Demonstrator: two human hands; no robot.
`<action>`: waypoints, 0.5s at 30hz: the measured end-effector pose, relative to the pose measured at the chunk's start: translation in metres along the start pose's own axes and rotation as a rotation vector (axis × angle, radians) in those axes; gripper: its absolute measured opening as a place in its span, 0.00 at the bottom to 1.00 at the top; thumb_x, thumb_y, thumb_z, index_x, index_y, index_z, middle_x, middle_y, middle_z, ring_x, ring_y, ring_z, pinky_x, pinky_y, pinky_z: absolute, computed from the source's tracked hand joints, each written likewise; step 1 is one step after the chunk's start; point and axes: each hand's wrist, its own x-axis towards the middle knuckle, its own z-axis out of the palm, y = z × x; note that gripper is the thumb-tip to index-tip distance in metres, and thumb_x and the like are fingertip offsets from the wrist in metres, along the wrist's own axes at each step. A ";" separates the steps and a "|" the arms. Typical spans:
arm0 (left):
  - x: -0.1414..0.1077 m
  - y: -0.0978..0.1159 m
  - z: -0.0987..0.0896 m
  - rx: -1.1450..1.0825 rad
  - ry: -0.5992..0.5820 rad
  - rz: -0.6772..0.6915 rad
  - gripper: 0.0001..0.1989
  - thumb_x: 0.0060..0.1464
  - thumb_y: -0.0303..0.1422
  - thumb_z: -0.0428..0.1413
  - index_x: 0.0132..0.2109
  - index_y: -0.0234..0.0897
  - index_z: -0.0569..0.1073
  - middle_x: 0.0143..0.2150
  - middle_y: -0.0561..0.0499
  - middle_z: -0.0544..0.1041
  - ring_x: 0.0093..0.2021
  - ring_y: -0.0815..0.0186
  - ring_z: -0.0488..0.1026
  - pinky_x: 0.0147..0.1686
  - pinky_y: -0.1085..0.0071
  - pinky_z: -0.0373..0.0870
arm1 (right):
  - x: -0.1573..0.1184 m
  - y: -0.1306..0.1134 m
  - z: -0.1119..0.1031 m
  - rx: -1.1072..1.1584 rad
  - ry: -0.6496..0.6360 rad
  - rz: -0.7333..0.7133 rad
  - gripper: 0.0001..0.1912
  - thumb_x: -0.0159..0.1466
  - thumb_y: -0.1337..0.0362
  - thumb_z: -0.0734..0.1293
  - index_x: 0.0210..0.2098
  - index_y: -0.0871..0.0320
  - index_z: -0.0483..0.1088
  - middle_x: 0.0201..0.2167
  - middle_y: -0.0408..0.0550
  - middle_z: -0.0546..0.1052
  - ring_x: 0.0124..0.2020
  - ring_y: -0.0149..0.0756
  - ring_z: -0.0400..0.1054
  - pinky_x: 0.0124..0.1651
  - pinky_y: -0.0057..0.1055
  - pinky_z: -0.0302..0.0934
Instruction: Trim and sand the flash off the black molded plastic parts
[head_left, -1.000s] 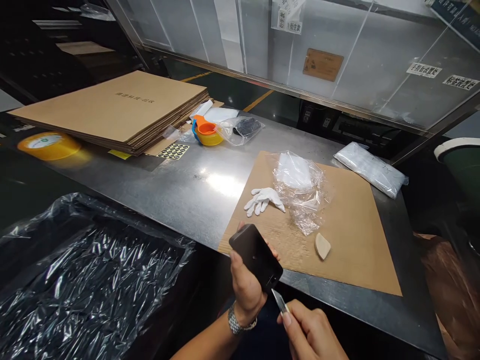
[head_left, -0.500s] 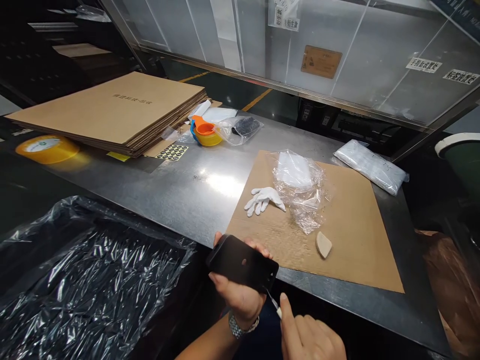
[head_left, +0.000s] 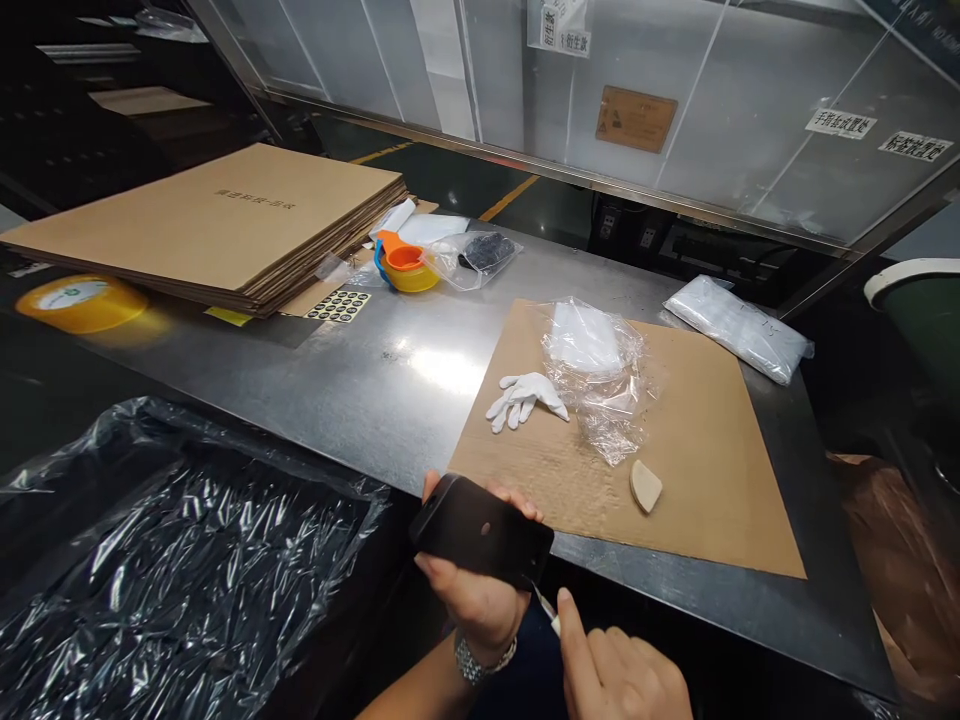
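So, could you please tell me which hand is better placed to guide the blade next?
Probably the right hand: it holds the blade, its tip by the black device, which occupies the left hand.

- Workshop or factory floor; I'm at a packing/finishing bench by the look of it.
- Metal-topped table (head_left: 390, 410), cardboard sheet (head_left: 720, 470) laid as my work mat.
- Packing supplies to my left: stack of flat printed cardboard (head_left: 225, 225), yellow tape roll (head_left: 112, 310), sheet of round stickers (head_left: 338, 306).
- Pale panel (head_left: 712, 150) ahead of me, printed Chinese labels (head_left: 840, 123) stuck on.
- Green floor (head_left: 450, 180), yellow floor line (head_left: 510, 198).
- Bench handwork: my right hand (head_left: 619, 670) holds a small blade (head_left: 546, 606) at the dark casing (head_left: 480, 535) in my left hand (head_left: 480, 605); cloth work glove (head_left: 526, 398) on the mat.
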 end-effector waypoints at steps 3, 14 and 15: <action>-0.001 -0.002 -0.002 0.027 0.016 -0.042 0.26 0.48 0.54 0.51 0.54 0.57 0.64 0.31 0.55 0.70 0.27 0.65 0.68 0.26 0.69 0.69 | 0.000 0.000 -0.003 -0.060 -0.016 0.001 0.16 0.61 0.79 0.57 0.42 0.68 0.72 0.12 0.39 0.62 0.13 0.24 0.57 0.17 0.27 0.45; 0.009 -0.002 -0.010 0.145 0.107 -0.402 0.25 0.53 0.51 0.48 0.45 0.36 0.71 0.27 0.52 0.74 0.24 0.67 0.72 0.24 0.72 0.70 | -0.003 0.023 -0.004 -0.048 -0.042 0.160 0.15 0.65 0.72 0.54 0.41 0.64 0.70 0.17 0.42 0.65 0.19 0.30 0.60 0.24 0.30 0.50; 0.010 -0.001 -0.010 0.132 0.107 -0.460 0.25 0.53 0.52 0.47 0.42 0.34 0.72 0.26 0.51 0.74 0.23 0.67 0.71 0.24 0.72 0.70 | -0.005 0.025 -0.002 -0.012 -0.045 0.191 0.15 0.66 0.71 0.52 0.39 0.63 0.70 0.18 0.43 0.65 0.19 0.30 0.60 0.24 0.29 0.51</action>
